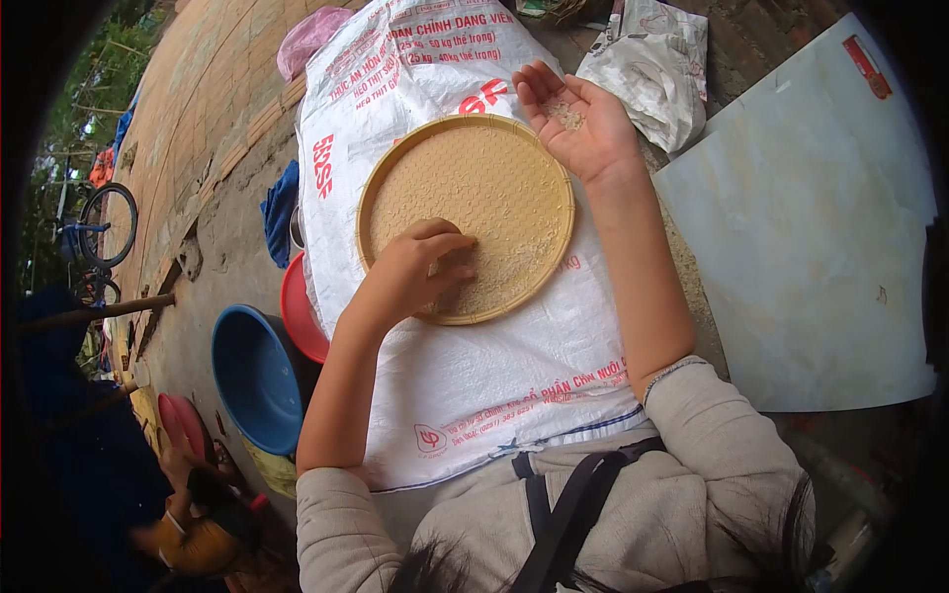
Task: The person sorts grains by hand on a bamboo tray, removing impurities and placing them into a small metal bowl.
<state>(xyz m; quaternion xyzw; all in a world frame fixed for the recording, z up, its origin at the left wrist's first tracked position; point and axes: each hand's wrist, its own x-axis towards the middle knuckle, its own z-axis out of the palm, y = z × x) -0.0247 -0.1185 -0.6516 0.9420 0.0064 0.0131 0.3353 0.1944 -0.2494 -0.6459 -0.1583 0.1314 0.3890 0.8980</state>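
Note:
A round woven bamboo tray [368, 212] lies on a white printed sack, with pale rice grains [465, 173] spread thinly across it. My left hand [427, 265] is over the tray's lower left part. Its fingers are bent together, with the tips down among the grains; whatever they pinch is too small to make out. My right hand [585, 124] is turned palm up just past the tray's upper right rim. A small heap of rice grains [566, 116] rests in its cupped palm, the fingers curled around it.
The white sack [474, 376] spreads under the tray. To the left stand a blue basin [257, 381] and a red basin [300, 306]. A pale sheet [811, 237] lies on the right, near a crumpled white bag [647, 79]. Another person [198, 524] is at lower left.

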